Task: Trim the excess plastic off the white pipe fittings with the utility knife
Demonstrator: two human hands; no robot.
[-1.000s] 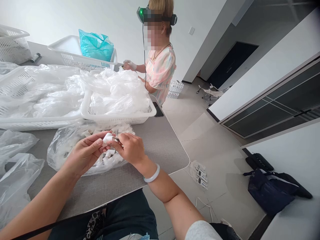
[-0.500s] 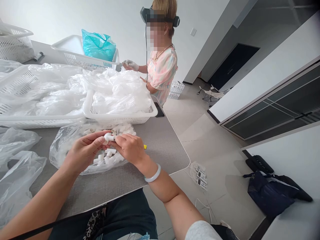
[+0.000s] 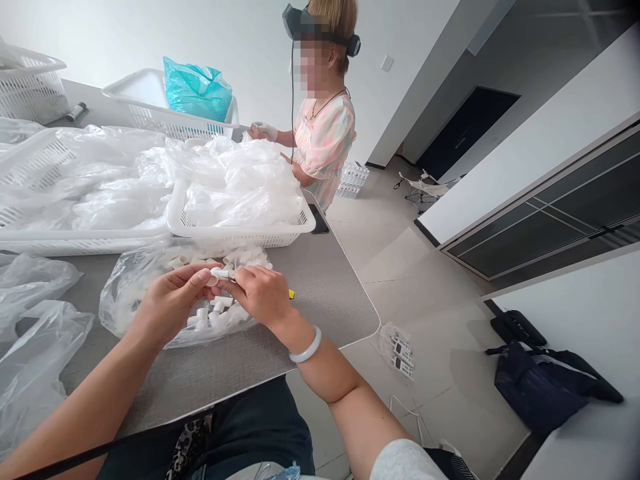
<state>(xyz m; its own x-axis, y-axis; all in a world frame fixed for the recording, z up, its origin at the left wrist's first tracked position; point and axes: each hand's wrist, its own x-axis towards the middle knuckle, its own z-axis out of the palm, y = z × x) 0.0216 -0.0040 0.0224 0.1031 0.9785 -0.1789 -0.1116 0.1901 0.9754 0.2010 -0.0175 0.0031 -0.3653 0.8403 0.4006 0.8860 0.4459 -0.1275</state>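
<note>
Only faint lettering on a black case [image 3: 517, 328], too small to read.

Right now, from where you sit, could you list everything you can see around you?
plastic baskets: four, white, on the grey table
teal plastic bag: one, teal, in the far basket
loose clear plastic bags: several, clear, in the baskets and at the table's left
clear plastic bag: one, clear, on the table under the hands
tube pieces: many, white, in that bag; one held between both hands
phone: one, black, at the table's edge
co-worker: one, pastel blouse, headset, gloved hand, beyond the table
folding chair: one, pale, on the far floor
fabric bag: one, navy, on the floor at right
left hand: bare, pinching the piece
right hand: bare, pinching it, pale bangle on the wrist
</note>
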